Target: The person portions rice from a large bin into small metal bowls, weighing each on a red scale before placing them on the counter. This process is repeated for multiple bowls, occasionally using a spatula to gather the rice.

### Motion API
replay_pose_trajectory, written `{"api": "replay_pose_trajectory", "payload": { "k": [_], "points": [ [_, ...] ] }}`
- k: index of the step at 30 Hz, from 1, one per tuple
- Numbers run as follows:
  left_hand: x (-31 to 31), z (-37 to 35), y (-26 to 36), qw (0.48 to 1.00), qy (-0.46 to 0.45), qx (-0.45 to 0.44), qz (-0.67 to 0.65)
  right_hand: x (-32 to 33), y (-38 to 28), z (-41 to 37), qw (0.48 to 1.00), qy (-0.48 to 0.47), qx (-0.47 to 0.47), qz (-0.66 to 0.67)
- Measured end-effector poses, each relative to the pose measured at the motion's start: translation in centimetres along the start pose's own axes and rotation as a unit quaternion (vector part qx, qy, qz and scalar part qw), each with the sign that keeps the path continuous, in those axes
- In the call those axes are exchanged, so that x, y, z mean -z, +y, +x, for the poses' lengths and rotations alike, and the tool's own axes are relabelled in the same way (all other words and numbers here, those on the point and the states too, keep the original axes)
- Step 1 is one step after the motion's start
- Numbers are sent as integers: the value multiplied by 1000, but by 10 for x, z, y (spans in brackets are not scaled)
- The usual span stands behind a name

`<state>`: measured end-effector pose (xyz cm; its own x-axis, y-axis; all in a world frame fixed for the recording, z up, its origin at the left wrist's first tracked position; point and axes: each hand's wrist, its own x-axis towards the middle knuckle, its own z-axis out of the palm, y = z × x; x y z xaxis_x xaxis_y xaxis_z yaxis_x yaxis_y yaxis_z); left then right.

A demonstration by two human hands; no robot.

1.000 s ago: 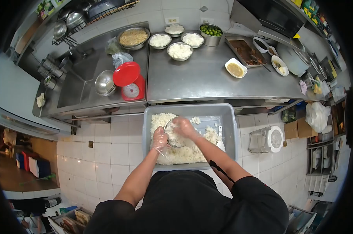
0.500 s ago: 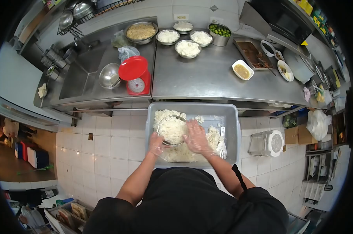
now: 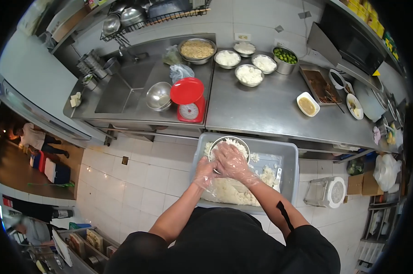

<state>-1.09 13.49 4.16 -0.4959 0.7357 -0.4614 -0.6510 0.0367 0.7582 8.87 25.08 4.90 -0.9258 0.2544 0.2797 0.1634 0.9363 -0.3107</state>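
Note:
In the head view, my left hand (image 3: 205, 173), in a clear plastic glove, grips the near left side of a round metal bowl (image 3: 249, 153). The bowl is filled with white rice (image 3: 238, 144) and is over the far left part of a grey plastic tub (image 3: 296, 166). My gloved right hand (image 3: 234, 163) lies across the rice in the bowl, fingers extended, covering much of it. More rice (image 3: 229, 192) is packed in the near part of the tub. A white flat-ended utensil (image 3: 278, 177) leans at the tub's right side.
The steel counter holds a red scale (image 3: 188, 90), empty metal bowls (image 3: 159, 96), several bowls of rice (image 3: 249, 75), a pot of green fruit (image 3: 285, 59) and a sauce dish (image 3: 308, 104). A white lidded container (image 3: 327, 192) stands right on the floor. A person (image 3: 37, 139) is far left.
My right hand has moved from the bowl's right side onto the rice in it. The bowl and my left hand have shifted toward the tub's far side. The camera view has turned left.

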Motion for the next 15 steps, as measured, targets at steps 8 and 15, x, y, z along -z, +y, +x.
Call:
{"api": "replay_pose_trajectory", "payload": {
  "k": [8, 15],
  "points": [
    [-1, 40, 74, 988, 49, -146, -33, 88, -2, 45, 961, 274, -10, -34],
    [16, 132, 191, 973, 86, -198, -82, 32, 66, -37, 975, 114, -181, 59]
  ]
}}
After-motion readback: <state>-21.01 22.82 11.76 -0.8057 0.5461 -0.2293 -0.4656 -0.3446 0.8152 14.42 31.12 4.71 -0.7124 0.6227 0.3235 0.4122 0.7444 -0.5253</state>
